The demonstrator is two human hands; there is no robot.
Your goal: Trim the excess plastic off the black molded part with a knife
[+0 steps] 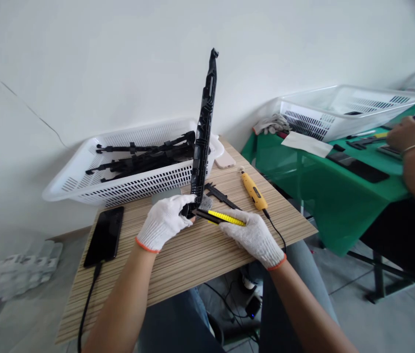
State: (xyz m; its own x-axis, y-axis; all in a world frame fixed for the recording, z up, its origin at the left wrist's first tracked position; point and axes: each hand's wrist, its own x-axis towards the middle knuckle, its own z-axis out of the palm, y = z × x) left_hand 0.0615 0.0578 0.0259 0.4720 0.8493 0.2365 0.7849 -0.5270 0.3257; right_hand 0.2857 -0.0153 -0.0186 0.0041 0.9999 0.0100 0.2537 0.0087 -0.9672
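My left hand (167,220), in a white knit glove with an orange cuff, is closed around the lower end of a long black plastic part (203,127). The part stands nearly upright, leaning slightly right at the top. In my right hand (253,234), also gloved, is a yellow-and-black utility knife (225,218). Its front end points left and meets the base of the part close to my left fingers; the exact contact is too small to make out. Behind it lie a dark caliper (224,196) and a grey cloth-like piece (205,201).
A white basket (148,189) with several black parts stands at the back. On the wood-grain table (178,269) lie a cabled black phone (104,235), a yellow corded rotary tool (254,191) and a pale phone (225,160). Right, another person's hand (411,135) works over a green-covered table (284,159).
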